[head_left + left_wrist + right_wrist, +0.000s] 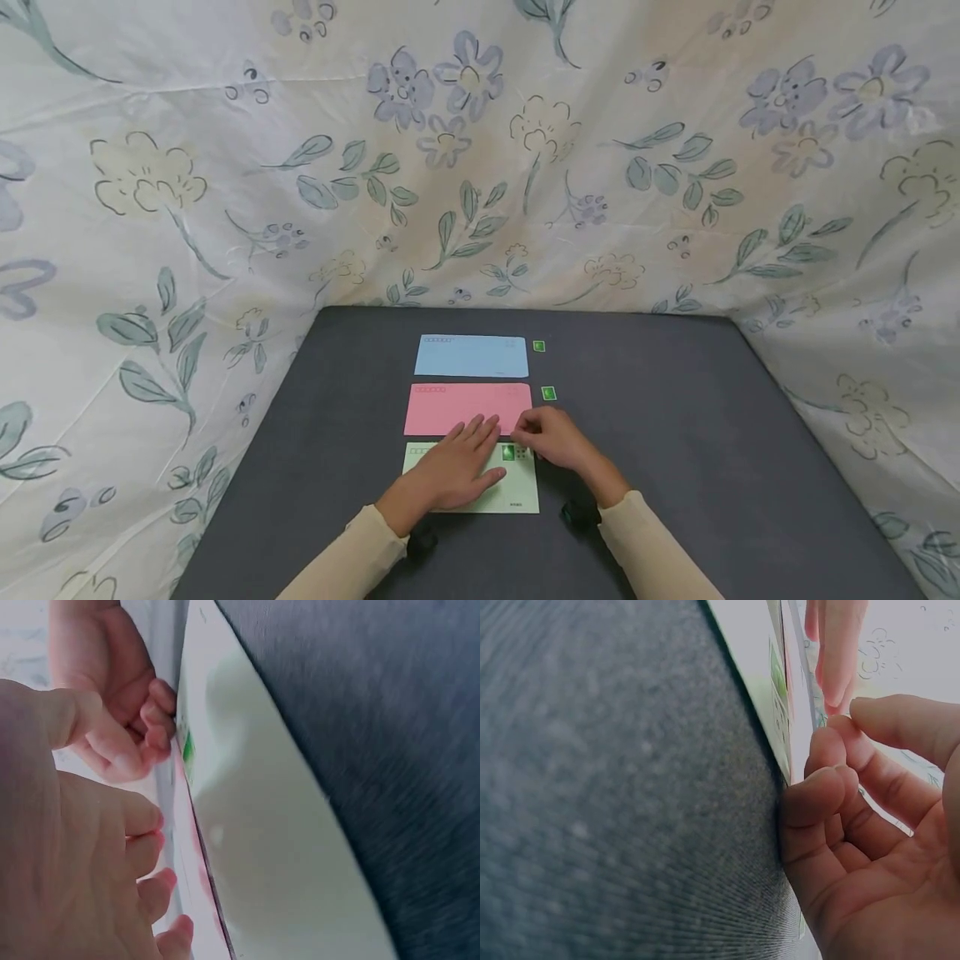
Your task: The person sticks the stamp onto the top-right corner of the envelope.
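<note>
No words or numbers legible. Blue envelope [471,358], pink envelope [450,410] and pale green envelope [521,487] each bear a row of small printed boxes [438,339] at upper left; tiny print [515,504] at lower right of blue and pale green, too small to read. Green stamps [549,393], one on pale green envelope, two on dark tabletop [660,400]: markings unreadable.

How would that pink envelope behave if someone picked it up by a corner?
The pink envelope would probably feel light and sag a little, since it looks thin. It seems unlikely to roll or tip, lying flat on the dark tabletop. The left hand overlaps its lower edge, which might hinder lifting.
</note>
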A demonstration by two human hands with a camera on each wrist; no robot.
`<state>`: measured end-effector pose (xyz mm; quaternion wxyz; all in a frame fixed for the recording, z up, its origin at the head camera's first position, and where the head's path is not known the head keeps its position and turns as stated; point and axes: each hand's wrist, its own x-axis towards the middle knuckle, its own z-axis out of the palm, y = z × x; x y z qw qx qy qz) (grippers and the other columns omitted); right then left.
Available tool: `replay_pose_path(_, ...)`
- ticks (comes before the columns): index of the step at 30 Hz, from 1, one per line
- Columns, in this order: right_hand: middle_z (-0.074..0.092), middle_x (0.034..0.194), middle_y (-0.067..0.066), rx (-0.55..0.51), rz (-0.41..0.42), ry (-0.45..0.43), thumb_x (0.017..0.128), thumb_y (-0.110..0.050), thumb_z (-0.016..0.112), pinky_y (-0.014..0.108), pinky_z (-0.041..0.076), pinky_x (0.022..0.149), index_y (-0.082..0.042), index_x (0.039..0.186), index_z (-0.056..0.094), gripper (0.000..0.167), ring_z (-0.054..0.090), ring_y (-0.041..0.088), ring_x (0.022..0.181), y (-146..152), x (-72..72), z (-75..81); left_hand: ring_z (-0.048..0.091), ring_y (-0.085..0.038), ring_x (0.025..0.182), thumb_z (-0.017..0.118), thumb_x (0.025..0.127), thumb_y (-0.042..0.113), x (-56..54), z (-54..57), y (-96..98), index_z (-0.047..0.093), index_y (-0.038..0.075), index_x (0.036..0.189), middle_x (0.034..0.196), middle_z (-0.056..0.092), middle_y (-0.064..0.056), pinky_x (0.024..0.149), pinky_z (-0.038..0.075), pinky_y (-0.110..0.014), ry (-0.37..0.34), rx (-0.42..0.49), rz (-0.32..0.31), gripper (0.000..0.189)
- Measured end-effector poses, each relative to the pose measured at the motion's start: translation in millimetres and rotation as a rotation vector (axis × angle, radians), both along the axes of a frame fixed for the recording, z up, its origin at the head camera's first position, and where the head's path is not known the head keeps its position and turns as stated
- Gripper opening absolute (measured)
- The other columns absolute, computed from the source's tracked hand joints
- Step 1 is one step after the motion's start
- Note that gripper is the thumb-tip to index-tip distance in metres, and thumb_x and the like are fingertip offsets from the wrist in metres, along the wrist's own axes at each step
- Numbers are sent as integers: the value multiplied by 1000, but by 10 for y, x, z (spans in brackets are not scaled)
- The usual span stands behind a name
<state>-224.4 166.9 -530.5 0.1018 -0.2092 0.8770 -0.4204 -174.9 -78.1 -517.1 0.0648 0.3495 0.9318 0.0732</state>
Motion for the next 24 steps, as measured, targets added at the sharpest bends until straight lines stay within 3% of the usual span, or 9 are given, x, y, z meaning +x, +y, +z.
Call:
replay_pose_path(9,63,73,-2,-5,5,-3,104,-16,73,29,48,52,-14,90,76,14,56,13,58,7,-6,7,20,-30,164,34,115,57,-174,-51,51,30,4,171,179,22,-7,131,22,-49,-47,13,16,77)
replay_pose_path(24,62,73,-4,-11,0,-15,104,-17,74,28,48,52,-15,91,76,13,57,13,59,6,18,17,18,-31,165,33,114,61,-258,-58,60,29,3,171,179,21,-9,131,21,-49,-49,-18,38,81)
